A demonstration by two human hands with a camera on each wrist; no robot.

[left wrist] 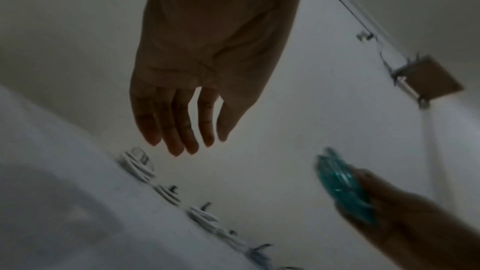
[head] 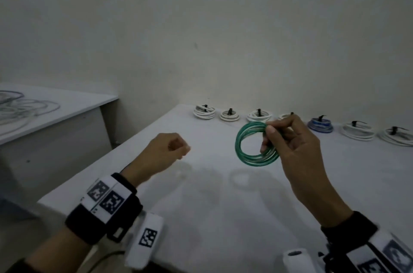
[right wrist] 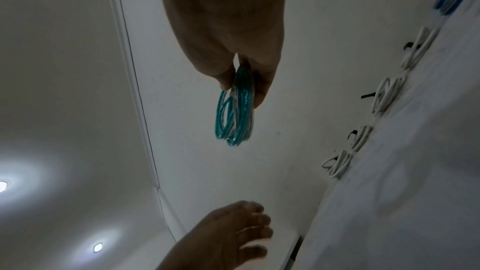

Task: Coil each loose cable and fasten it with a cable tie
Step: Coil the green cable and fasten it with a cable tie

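A green cable (head: 250,156) wound into a round coil hangs in the air above the white table (head: 223,217). My right hand (head: 269,136) pinches its right side between thumb and fingers; the right wrist view shows the coil (right wrist: 233,118) edge-on below the fingertips (right wrist: 259,98). I see no tie on it. My left hand (head: 178,148) hovers to the left of the coil, apart from it, fingers loosely curled and holding nothing. In the left wrist view its fingers (left wrist: 179,130) hang relaxed, with the green coil (left wrist: 337,184) at lower right.
Along the table's back edge by the wall stands a row of coils fastened with black ties: several white coils (head: 204,112) and a blue coil (head: 320,125). A lower side table (head: 73,112) at left carries loose cables (head: 20,107).
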